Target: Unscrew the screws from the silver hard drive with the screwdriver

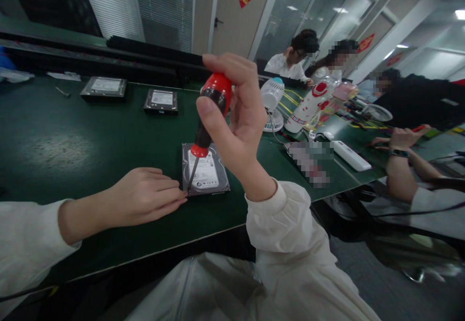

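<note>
Glass partitions with blinds (163, 10) and a pale door (232, 25) bearing a red diamond-shaped decoration form the background. Forward of these, a long green-topped workbench (109, 151) spans the view. Two co-workers in white (288, 64) sit beyond its far edge; at the right, another co-worker's hand (402, 138), with a dark band at the wrist, holds a red-ended item.

On the right half of the bench stand a white-and-red bottle (301, 112) and, just beside it, a white fan (273, 95). A white power strip (350, 156) lies nearer the bench's front edge.

Right hand (241, 117): raised above the work, fingers curled around the screwdriver handle, thumb pressed along its near side. Left hand (145, 192): palm down, fingers extended and held together, fingertips at the near left corner of the hard drive; whether they pinch anything cannot be told.

The hard drive (210, 166) lies flat, label up, near the front edge. Two further drives (105, 87) lie side by side, apart, at the rear left.

The screwdriver (203, 132), red and black, is tilted, its shaft pointing down to the same corner, beside the left fingertips. Tip contact is hidden.
</note>
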`<action>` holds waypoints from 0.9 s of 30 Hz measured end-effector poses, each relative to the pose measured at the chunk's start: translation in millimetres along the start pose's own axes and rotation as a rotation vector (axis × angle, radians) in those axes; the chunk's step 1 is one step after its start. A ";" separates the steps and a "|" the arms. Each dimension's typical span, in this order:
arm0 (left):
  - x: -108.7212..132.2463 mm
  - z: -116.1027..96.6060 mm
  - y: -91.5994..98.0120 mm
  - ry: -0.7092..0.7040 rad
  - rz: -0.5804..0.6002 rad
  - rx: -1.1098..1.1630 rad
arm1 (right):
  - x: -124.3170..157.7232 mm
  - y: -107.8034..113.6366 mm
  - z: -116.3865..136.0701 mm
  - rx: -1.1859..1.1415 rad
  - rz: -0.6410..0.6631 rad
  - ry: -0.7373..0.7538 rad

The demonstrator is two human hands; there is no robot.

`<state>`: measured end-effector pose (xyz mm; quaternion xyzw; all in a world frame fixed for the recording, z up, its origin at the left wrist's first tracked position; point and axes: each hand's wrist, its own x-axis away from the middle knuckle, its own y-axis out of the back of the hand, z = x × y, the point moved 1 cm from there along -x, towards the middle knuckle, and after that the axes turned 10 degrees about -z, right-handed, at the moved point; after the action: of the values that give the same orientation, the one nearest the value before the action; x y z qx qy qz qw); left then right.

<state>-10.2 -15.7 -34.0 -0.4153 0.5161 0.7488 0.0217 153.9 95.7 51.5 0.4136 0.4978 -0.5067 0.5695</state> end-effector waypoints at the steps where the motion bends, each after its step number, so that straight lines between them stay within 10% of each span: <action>1: 0.0 0.2 0.0 0.001 -0.001 0.001 | 0.3 0.7 -0.2 -0.052 0.035 -0.015; 27: 0.9 -0.4 1.8 0.001 0.037 -0.007 | 6.2 -4.9 -19.2 -0.188 0.060 0.044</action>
<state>-11.3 -17.3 -33.3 -0.4062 0.5213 0.7505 0.0060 146.1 112.7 42.4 0.3842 0.5427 -0.4313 0.6098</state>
